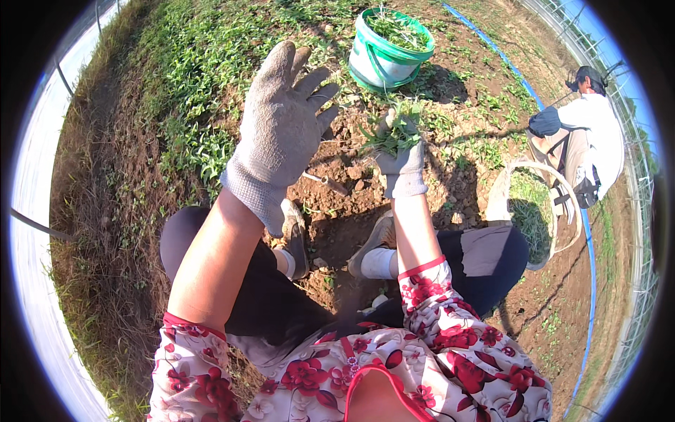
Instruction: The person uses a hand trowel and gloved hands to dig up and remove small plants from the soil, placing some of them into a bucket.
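My left hand [285, 116], in a soil-stained, coated knit work glove, is raised over the ground with its fingers apart and holds nothing. My right hand [402, 158], gloved in grey, grips a bunch of green leafy plants [395, 132], its leaves sticking out around the fingers. Beneath and between the hands, a tool with a handle [331, 183] lies on the loose brown soil; my left hand hides part of it. Beyond my right hand stands a green and white bucket [377, 66] filled with pulled greens [398, 31].
A pale sack or basket with a hooped rim [572, 203] holds more greens beside my right knee. A crouching person [596, 132] in a white top works at the right, near a blue hose [590, 295]. Low green plants [205, 79] cover the ground ahead and left.
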